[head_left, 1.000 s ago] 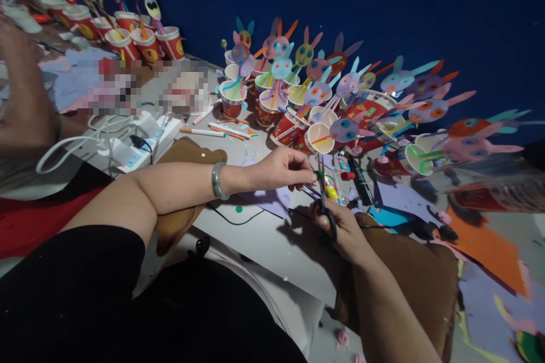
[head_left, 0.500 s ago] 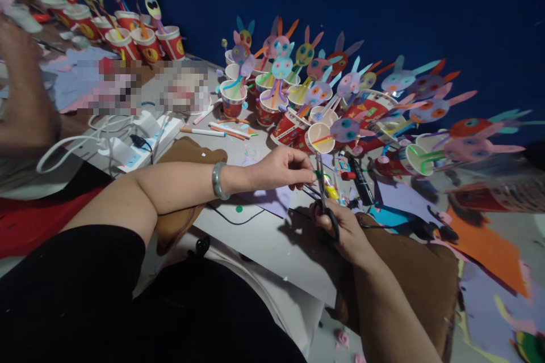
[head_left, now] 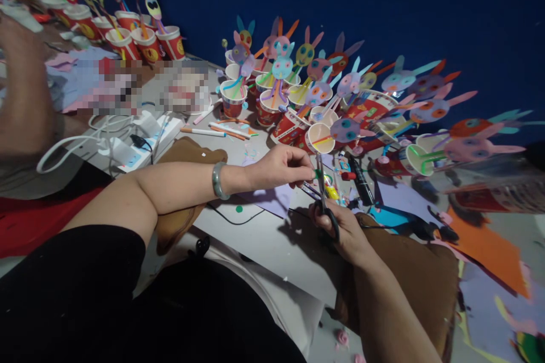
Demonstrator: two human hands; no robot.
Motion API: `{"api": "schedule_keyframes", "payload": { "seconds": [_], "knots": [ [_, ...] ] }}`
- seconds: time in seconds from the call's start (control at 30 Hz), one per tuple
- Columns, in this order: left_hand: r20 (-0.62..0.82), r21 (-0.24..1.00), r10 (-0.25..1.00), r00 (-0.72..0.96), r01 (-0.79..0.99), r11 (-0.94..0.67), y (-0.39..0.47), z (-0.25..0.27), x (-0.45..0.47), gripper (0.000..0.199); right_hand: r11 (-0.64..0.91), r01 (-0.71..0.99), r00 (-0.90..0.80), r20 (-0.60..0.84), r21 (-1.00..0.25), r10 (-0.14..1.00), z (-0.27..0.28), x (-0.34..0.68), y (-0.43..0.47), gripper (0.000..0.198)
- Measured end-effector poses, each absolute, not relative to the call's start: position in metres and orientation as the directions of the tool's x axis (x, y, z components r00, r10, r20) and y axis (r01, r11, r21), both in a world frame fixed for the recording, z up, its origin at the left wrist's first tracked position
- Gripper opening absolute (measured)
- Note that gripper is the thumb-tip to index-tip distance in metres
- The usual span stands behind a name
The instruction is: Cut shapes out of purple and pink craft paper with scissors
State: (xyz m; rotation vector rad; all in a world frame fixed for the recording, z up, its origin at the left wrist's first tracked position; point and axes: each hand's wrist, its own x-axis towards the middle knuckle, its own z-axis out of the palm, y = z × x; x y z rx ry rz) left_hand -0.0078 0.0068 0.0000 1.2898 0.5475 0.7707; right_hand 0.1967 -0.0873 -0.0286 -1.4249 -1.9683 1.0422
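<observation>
Black-handled scissors are gripped in my right hand, their blades pointing up and away from me. My left hand, with a jade-coloured bangle on the wrist, pinches a small green paper piece right at the blades. Most of that piece is hidden by my fingertips and the scissors. Under my left hand lies a purple paper sheet. A little green paper dot rests on the white table below my left wrist.
Paper cups with rabbit-faced figures crowd the back. A power strip with cables and several markers lie left. Right are a black marker, orange paper and a brown cushion. Another person's arm is at far left.
My hands and the scissors stay almost in place, with only a slight shift at the fingertips and blades. The other person's arm at far left has moved a little.
</observation>
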Motion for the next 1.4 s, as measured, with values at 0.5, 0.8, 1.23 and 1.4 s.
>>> {"api": "schedule_keyframes", "payload": {
  "seconds": [0.5, 0.8, 1.23, 1.4],
  "knots": [
    [0.066, 0.975, 0.754, 0.654, -0.204, 0.092, 0.0081, -0.0045, -0.0066, 0.024, 0.167, 0.554, -0.332, -0.032, -0.815, 0.943, -0.0324, 0.1963, -0.0864, 0.063],
    [0.06, 0.981, 0.747, 0.663, -0.179, 0.08, 0.0081, -0.0072, -0.0057, 0.023, 0.173, 0.561, -0.316, -0.016, -0.81, 0.948, -0.0309, 0.1947, -0.086, 0.064],
    [0.045, 0.979, 0.759, 0.65, -0.182, 0.098, 0.0079, -0.003, -0.0066, 0.021, 0.187, 0.573, -0.339, -0.023, -0.798, 0.94, -0.0303, 0.194, -0.0871, 0.064],
    [0.034, 0.976, 0.759, 0.651, -0.186, 0.115, 0.0082, -0.0016, -0.007, 0.02, 0.196, 0.575, -0.348, -0.02, -0.794, 0.937, -0.0291, 0.1937, -0.086, 0.064]
  ]
}}
